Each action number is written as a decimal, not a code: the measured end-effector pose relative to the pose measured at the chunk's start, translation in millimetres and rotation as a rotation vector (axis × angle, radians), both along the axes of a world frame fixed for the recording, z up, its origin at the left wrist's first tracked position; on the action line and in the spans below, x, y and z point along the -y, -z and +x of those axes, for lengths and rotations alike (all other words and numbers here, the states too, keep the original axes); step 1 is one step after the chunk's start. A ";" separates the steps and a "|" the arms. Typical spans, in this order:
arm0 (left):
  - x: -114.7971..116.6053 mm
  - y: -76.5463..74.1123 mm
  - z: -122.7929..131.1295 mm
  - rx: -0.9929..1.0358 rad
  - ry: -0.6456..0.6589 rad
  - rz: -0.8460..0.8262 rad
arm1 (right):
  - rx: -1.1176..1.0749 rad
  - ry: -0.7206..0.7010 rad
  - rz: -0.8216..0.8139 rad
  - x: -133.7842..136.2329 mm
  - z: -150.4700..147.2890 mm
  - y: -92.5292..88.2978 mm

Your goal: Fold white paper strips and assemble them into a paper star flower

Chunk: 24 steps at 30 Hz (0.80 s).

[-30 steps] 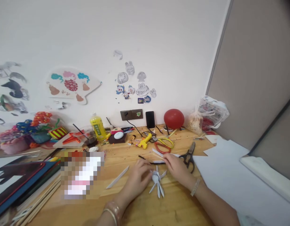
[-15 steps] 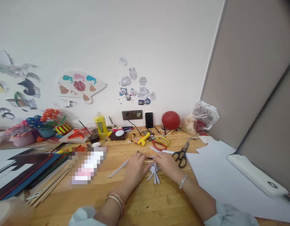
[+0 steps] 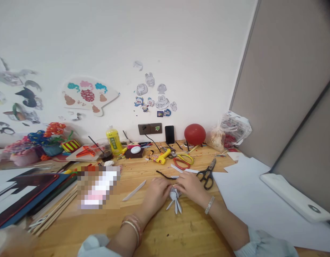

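Closest to me, on the bare wooden table (image 3: 165, 232), my left hand (image 3: 156, 191) and right hand (image 3: 190, 185) pinch their fingers closed on the top of a small grey-white folded paper piece (image 3: 174, 204). Several pointed strips are already joined to it and fan toward me. Lying unused are a loose white paper strip (image 3: 134, 190) to the left, black scissors (image 3: 207, 174) beyond, and farther off a yellow glue gun (image 3: 163, 157).

Clearance: open near edge, cluttered rear.
Bare surface (image 3: 178, 233) lies nearside; black scissors (image 3: 207, 174) block right, paper strip (image 3: 134, 190) left, glue gun (image 3: 162, 157) behind.
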<state>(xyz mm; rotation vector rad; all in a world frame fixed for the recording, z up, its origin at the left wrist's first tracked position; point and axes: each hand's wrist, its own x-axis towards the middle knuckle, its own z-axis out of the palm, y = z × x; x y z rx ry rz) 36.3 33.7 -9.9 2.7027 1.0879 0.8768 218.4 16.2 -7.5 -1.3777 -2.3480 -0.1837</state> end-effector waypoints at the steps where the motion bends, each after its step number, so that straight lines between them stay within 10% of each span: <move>1: 1.6 -1.9 0.0 0.008 -0.001 -0.029 | -0.005 0.008 0.004 -0.2 0.3 0.8; 24: -5.5 -2.6 -0.1 0.100 0.014 -0.258 | -0.079 0.056 0.021 5.3 -8.3 -2.9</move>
